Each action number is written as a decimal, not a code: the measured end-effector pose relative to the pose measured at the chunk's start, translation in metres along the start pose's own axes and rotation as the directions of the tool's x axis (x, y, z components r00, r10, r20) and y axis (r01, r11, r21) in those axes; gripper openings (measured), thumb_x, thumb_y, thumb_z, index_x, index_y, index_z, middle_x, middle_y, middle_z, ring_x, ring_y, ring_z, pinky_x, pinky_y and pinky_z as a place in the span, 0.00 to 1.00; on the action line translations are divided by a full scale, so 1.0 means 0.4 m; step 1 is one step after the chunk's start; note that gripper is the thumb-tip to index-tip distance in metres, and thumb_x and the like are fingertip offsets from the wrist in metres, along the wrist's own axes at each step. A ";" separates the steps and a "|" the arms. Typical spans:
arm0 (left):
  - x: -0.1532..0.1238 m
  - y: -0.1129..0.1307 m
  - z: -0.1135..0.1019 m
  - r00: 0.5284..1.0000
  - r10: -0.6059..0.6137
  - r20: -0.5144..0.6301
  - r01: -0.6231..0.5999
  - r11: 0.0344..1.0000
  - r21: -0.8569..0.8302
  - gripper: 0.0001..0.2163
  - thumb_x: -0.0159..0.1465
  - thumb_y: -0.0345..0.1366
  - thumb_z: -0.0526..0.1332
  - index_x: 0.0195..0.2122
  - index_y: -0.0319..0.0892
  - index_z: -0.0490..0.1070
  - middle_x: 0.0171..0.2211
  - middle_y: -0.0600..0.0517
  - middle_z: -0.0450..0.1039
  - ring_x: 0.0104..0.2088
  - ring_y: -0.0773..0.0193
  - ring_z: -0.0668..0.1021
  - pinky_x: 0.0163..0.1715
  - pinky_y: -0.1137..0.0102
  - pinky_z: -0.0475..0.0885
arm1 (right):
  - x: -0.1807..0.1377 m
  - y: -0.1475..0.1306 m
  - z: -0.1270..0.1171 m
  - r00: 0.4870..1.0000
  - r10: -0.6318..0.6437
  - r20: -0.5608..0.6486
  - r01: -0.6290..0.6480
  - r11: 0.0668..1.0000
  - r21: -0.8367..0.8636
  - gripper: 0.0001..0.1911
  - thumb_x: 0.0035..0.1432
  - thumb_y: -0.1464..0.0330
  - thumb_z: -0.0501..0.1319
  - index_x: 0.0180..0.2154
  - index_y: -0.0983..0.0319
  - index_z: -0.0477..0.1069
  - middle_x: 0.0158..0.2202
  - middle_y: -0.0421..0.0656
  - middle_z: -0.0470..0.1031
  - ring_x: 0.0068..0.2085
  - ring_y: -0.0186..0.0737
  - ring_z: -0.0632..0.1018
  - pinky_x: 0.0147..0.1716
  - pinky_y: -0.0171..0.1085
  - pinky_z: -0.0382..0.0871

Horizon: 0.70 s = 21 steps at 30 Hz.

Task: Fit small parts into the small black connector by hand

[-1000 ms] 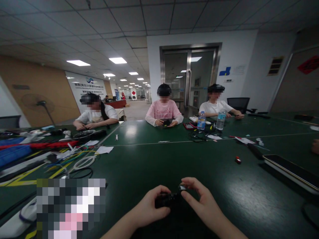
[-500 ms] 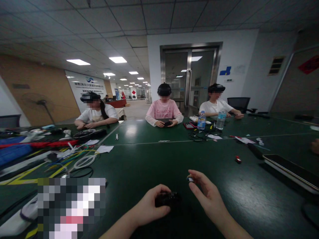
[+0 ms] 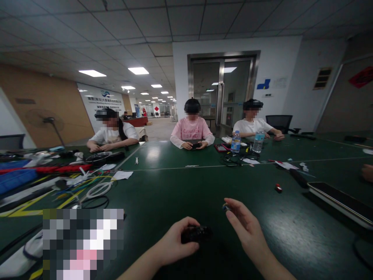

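My left hand (image 3: pixel 178 242) is closed round a small black device (image 3: pixel 196 234) low over the dark green table (image 3: pixel 180 194). My right hand (image 3: pixel 246 225) is raised a little to the right of it, thumb and fingers pinched on a tiny bluish part (image 3: pixel 225 207). The two hands are apart. What the tiny part is I cannot make out.
Coloured cables, a white cable loop (image 3: pixel 97 190) and blue bins (image 3: pixel 14 177) crowd the left. A small red piece (image 3: pixel 278 188) and a flat dark slab (image 3: pixel 339 202) lie to the right. Three people sit across the table behind water bottles (image 3: pixel 235 142).
My right hand has drawn away from the black device, up and to the right, taking the tiny part with it. My left hand has kept the device nearly still.
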State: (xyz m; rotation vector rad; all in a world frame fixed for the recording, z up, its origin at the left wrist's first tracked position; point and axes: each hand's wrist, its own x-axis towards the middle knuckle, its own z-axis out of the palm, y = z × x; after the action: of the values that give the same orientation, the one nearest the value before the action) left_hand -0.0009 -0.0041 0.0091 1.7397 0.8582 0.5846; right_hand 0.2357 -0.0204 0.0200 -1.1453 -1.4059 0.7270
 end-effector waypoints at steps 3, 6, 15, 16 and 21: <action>-0.001 -0.001 0.000 1.000 -0.017 -0.001 0.017 1.000 0.005 0.17 0.56 0.31 0.62 0.47 0.43 0.64 0.41 0.51 0.68 0.39 0.61 0.73 0.39 0.68 0.68 | 0.003 -0.005 -0.001 1.000 0.002 -0.018 -0.002 1.000 0.009 0.20 0.55 0.54 0.59 0.46 0.59 0.70 0.42 0.47 0.75 0.45 0.47 0.76 0.45 0.44 0.71; -0.001 0.003 0.001 1.000 -0.016 0.006 0.016 1.000 0.001 0.17 0.56 0.30 0.62 0.47 0.43 0.63 0.40 0.52 0.69 0.38 0.62 0.73 0.39 0.68 0.68 | 0.004 -0.008 -0.002 0.999 -0.011 -0.032 0.011 1.000 0.002 0.20 0.55 0.54 0.59 0.46 0.58 0.70 0.42 0.46 0.76 0.44 0.46 0.76 0.45 0.43 0.72; -0.001 0.013 -0.001 1.000 -0.006 -0.001 0.006 1.000 0.013 0.17 0.55 0.28 0.61 0.47 0.42 0.64 0.39 0.51 0.69 0.39 0.61 0.73 0.39 0.68 0.68 | 0.006 -0.014 -0.004 0.998 0.008 -0.064 -0.006 1.000 0.027 0.21 0.54 0.55 0.59 0.46 0.59 0.70 0.42 0.47 0.76 0.45 0.47 0.76 0.46 0.45 0.72; 0.000 0.013 -0.001 1.000 -0.008 -0.005 0.008 1.000 0.019 0.18 0.55 0.28 0.61 0.47 0.42 0.64 0.40 0.51 0.69 0.39 0.61 0.73 0.39 0.68 0.68 | 0.007 -0.015 -0.005 0.998 0.011 -0.065 -0.009 0.999 0.035 0.21 0.54 0.55 0.59 0.46 0.58 0.70 0.42 0.47 0.76 0.44 0.47 0.76 0.46 0.45 0.72; 0.001 0.012 0.000 1.000 -0.010 -0.001 0.010 1.000 -0.008 0.18 0.55 0.29 0.61 0.48 0.42 0.63 0.42 0.50 0.69 0.41 0.60 0.73 0.40 0.67 0.68 | 0.005 -0.016 -0.006 0.998 0.028 -0.057 -0.025 0.998 0.053 0.20 0.54 0.55 0.59 0.46 0.58 0.70 0.42 0.46 0.75 0.44 0.46 0.76 0.45 0.44 0.72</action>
State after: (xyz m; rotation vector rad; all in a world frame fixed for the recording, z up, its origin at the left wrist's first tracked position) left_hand 0.0004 -0.0047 0.0139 1.7272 0.8639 0.5822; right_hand 0.2367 -0.0211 0.0268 -1.1370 -1.3184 0.7403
